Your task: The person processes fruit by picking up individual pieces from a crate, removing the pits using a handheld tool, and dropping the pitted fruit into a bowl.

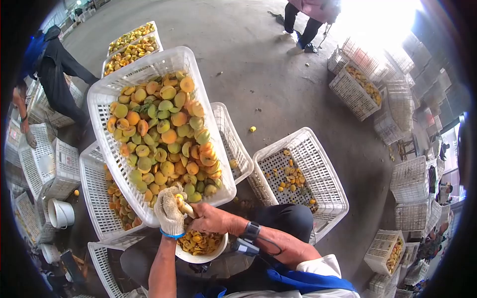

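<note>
My left hand [170, 212], in a knitted off-white glove with a blue cuff, is closed around a small yellow piece of apricot [179, 197]. My bare right hand [212, 219] meets it from the right, its fingers pinched together at the fruit. What lies in the right fingers is too small to make out. Just below both hands, a white bucket [201, 259] between my knees holds yellow apricot pieces [199, 242]. Directly ahead, a large white plastic crate [102, 111] is heaped with green and orange apricots [169, 134], several cut open.
Right of it, a white crate [325, 181] holds some yellow pieces. Another crate [92, 198] with fruit sits beneath the big one. Stacked crates [410, 184] line the right side. One person [59, 74] is at left, another [305, 22] stands ahead. A white pail [61, 213] stands left.
</note>
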Action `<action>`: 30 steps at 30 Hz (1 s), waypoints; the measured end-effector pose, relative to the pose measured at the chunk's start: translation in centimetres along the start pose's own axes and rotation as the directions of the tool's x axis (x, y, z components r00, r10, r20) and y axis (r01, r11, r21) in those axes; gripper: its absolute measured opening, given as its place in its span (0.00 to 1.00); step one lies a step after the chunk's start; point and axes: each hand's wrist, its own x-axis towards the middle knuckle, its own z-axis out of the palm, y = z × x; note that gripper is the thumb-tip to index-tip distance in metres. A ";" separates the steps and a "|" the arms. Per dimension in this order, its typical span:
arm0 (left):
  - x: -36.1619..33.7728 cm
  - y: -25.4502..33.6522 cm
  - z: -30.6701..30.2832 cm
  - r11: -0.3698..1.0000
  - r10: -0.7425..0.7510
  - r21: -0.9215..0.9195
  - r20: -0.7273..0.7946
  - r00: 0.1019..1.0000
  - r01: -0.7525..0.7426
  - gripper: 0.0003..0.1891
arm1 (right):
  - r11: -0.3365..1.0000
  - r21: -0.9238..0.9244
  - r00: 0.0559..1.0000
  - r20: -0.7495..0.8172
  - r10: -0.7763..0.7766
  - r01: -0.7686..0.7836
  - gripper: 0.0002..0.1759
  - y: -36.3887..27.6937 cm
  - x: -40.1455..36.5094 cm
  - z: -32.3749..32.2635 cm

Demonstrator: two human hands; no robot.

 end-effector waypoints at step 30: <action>0.8 2.7 -3.0 0.959 -0.174 -0.162 0.306 0.936 0.231 0.26 | 0.953 0.205 0.946 0.279 0.163 -0.224 0.23 -0.9 0.1 0.3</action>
